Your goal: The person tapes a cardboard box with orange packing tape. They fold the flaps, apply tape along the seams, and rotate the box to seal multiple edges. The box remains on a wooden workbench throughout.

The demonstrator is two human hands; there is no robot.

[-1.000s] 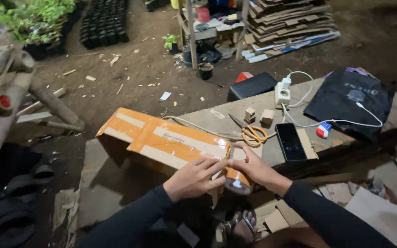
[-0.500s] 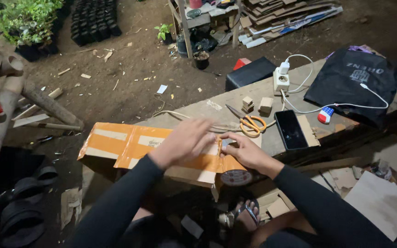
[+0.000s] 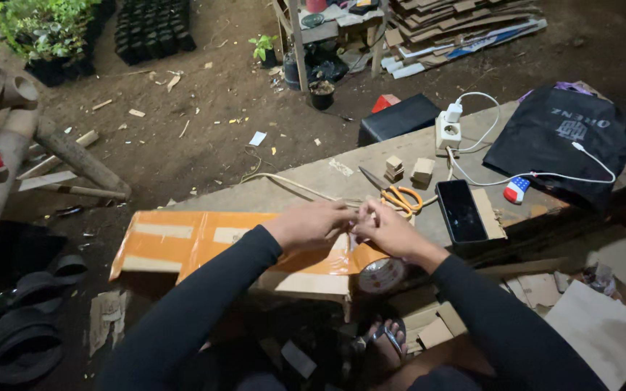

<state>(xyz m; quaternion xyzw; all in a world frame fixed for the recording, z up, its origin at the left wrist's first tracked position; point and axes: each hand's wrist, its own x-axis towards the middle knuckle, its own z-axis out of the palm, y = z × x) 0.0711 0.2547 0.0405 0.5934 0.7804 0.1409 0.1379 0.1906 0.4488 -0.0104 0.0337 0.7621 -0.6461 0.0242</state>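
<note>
1. Surface (image 3: 313,181): long grey slab running from bottom-centre to the right edge, dirt floor (image 3: 204,108) beyond it.
2. Cardboard box (image 3: 182,242): flattened, mostly covered in orange tape, lying at the near edge of the surface and overhanging it to the left.
3. Black bag (image 3: 552,137): lies at the right end of the surface, white cable (image 3: 530,175) across it, running to a white power adapter (image 3: 448,132).
4. Left hand (image 3: 307,224): on top of the box at its right end, fingers curled and pinched at the tape, touching the right hand's fingertips.
5. Right hand (image 3: 389,230): just beside the left, fingers closed in a pinch on the tape strip; can't tell exactly how much tape sits between the tips.
6. Tape roll (image 3: 380,274): orange, hangs just below the right wrist at the box's right corner, strip running up to the pinched fingers.
7. Phone (image 3: 461,210): dark screen up, right of the hands, not touching them.
8. Scissors (image 3: 396,194): orange handles, on the surface just behind the right hand, between it and the phone.
9. Small wooden blocks (image 3: 411,170): behind the scissors, near the adapter.
</note>
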